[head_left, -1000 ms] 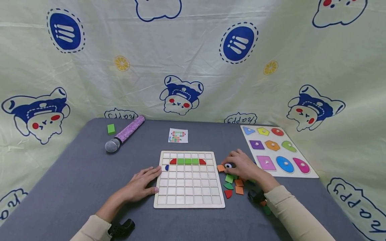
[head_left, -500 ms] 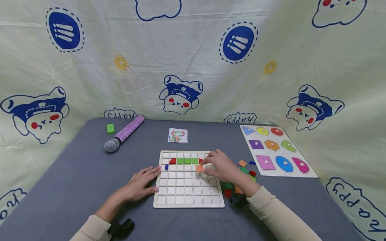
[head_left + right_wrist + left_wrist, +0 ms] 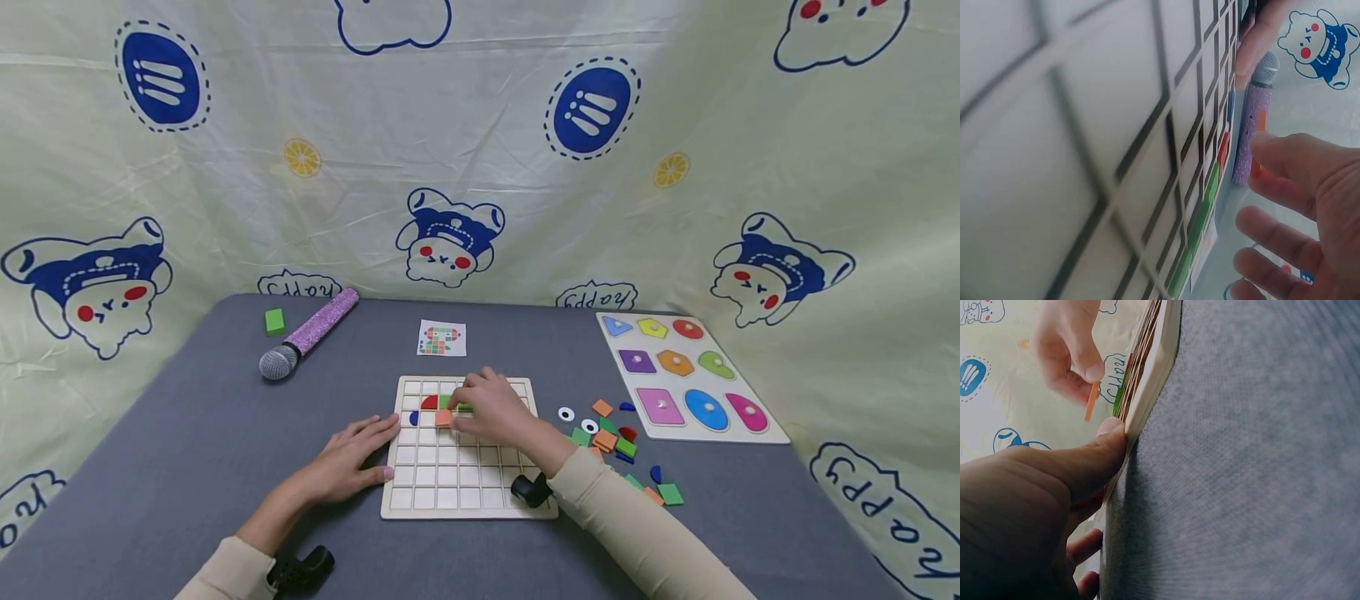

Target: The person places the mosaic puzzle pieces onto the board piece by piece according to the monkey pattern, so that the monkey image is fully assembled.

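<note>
My right hand pinches an orange square tile between thumb and index finger. In the left wrist view the tile hangs edge-on, apart from the board. Below it lies a pale wooden grid board. In one upper row sit a red quarter-round tile and green square tiles, the row's right part hidden by my right hand. A dark blue rounded tile lies in the leftmost column, one row nearer. With fingers extended, my left hand rests against the board's left edge, thumb touching the rim.
Right of the board lie several loose orange, green, red and blue tiles and white rings. A shape puzzle board is farther right. Behind are a pattern card, a purple microphone and a lone green block.
My right hand took the orange square tile from beside the board and carried it leftward over the grid towards the blue tile. My left hand stayed at the board's left edge.
</note>
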The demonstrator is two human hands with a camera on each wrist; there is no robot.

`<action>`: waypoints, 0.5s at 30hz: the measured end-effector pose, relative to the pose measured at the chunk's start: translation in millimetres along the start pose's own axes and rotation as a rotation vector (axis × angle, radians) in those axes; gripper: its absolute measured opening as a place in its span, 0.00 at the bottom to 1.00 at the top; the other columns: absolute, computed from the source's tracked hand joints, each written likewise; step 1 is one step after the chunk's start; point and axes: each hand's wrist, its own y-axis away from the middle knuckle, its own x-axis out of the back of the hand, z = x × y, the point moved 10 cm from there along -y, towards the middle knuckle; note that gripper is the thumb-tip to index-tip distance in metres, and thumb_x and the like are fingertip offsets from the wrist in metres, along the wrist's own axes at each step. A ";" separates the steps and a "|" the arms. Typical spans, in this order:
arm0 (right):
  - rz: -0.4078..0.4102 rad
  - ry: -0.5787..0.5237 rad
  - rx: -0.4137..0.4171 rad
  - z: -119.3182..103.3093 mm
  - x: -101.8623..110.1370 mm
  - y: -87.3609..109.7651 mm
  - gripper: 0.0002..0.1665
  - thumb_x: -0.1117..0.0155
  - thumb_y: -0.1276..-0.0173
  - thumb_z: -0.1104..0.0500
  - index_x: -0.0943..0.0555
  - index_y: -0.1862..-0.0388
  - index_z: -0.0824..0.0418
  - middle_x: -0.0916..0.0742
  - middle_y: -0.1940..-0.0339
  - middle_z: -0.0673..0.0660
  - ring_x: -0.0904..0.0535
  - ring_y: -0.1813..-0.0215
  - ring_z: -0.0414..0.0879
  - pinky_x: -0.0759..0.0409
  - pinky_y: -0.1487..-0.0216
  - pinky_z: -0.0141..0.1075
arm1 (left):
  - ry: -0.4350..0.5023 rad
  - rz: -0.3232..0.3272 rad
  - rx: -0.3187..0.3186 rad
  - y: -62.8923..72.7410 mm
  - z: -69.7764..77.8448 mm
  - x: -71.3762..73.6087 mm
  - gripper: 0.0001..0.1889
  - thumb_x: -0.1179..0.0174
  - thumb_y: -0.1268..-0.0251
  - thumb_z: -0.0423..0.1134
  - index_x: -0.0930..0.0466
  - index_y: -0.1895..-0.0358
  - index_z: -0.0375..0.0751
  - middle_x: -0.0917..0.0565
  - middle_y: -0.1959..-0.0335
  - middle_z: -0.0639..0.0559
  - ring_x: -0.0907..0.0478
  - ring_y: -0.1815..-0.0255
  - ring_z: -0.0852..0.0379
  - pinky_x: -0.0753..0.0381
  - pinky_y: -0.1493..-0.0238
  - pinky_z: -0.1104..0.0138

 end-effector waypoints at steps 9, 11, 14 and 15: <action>-0.039 0.060 -0.040 -8.6 -13.2 -15.8 0.09 0.33 0.41 0.49 0.14 0.61 0.47 0.18 0.63 0.49 0.31 0.58 0.46 0.33 0.59 0.37 | 0.000 0.001 -0.001 0.1 -0.1 -1.0 0.34 0.44 0.34 0.48 0.42 0.28 0.40 0.40 0.26 0.44 0.47 0.26 0.37 0.48 0.37 0.35; -0.054 0.071 -0.051 -8.4 -16.6 -17.5 0.10 0.33 0.41 0.48 0.14 0.61 0.47 0.18 0.62 0.49 0.31 0.57 0.46 0.33 0.58 0.38 | -0.005 0.001 -0.003 0.0 -0.2 -1.3 0.34 0.44 0.34 0.49 0.42 0.28 0.40 0.40 0.26 0.44 0.47 0.26 0.37 0.47 0.37 0.35; -0.065 0.086 -0.062 -7.2 -20.3 -19.4 0.11 0.33 0.41 0.47 0.14 0.60 0.46 0.18 0.61 0.49 0.31 0.55 0.46 0.33 0.56 0.39 | -0.003 -0.001 0.001 -0.3 -0.4 -2.1 0.34 0.44 0.34 0.49 0.42 0.28 0.41 0.40 0.26 0.44 0.47 0.26 0.37 0.47 0.37 0.35; -0.064 0.089 -0.063 -7.0 -21.0 -19.9 0.11 0.33 0.41 0.47 0.14 0.61 0.46 0.18 0.61 0.49 0.31 0.55 0.46 0.34 0.57 0.39 | 0.000 -0.002 0.004 -0.2 -0.5 -2.2 0.34 0.44 0.34 0.49 0.42 0.28 0.41 0.40 0.26 0.44 0.47 0.26 0.37 0.48 0.37 0.35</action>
